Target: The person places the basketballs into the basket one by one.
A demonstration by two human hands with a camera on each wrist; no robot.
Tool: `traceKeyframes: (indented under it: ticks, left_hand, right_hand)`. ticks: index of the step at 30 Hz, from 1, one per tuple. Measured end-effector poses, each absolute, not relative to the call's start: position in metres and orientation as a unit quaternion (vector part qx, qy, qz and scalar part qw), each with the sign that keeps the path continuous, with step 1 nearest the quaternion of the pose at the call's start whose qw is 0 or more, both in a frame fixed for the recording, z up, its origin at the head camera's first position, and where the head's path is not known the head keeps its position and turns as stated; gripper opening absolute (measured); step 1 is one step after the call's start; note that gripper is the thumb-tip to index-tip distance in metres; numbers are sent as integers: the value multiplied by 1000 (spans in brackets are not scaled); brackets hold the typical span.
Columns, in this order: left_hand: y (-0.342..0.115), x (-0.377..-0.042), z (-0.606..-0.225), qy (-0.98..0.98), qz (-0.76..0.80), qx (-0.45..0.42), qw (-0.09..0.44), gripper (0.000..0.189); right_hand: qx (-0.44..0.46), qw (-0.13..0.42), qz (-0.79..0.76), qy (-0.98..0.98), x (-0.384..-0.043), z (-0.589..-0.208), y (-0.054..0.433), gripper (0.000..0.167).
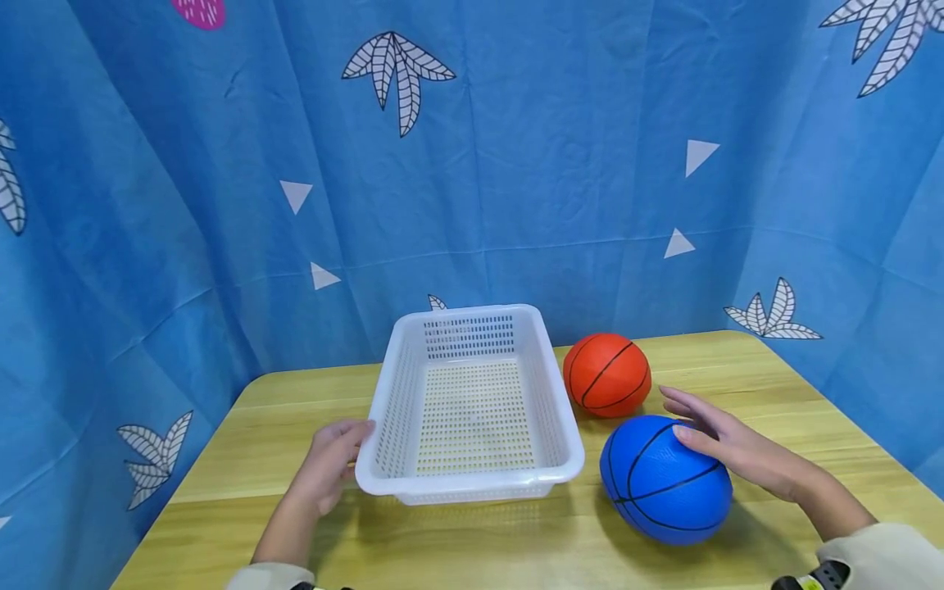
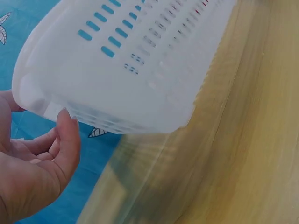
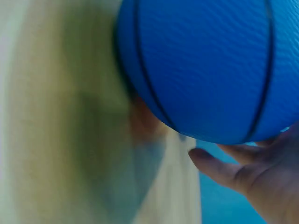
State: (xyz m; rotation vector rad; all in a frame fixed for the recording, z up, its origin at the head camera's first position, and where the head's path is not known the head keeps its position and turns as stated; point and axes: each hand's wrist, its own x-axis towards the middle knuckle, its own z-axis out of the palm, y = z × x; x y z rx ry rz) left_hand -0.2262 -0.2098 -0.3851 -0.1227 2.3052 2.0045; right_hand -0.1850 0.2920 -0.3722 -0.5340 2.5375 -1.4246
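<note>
Evidently, a gathering step is in hand, as far as can be judged: a white, rectangular, perforated plastic basket [image 1: 472, 483] is steadied by the left hand [image 1: 329, 463], while a blue ball with black seams [image 1: 664, 492] is attended to by the right hand [image 1: 726, 442]. The left grip is judged to be clamped on the basket's left rim. The right grip is found apart, its fingers spread over the blue ball's upper right side; how firmly the ball is touched cannot be told. The blue ball is located on the pale wooden desk [image 1: 243, 467], right of the basket's near corner; an orange-red ball with black seams [image 1: 608, 375] is placed behind it, beside the basket's right wall. For the next move, a firm hold round the blue ball would be called for, then a lift clear of the rim. No brand or label can be read on basket or balls; a black strap [image 1: 832, 574] is noted at the right wrist, its markings being illegible.
</note>
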Motion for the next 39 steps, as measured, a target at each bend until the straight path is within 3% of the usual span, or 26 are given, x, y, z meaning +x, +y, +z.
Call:
traceKeyframes:
  ticks: [10, 24, 39]
  left_hand:
    - [-206, -222, -387, 721, 691, -13, 57, 43]
    - [-205, -222, -388, 714, 698, -15, 55, 41]
    - [-204, -224, -386, 719, 693, -19, 48, 39]
  right_hand:
    - [-173, 160, -539, 809, -184, -385, 292, 58]
    - [-200, 171, -549, 793, -184, -389, 294, 58]
    - [-182, 219, -608, 741, -185, -396, 303, 58]
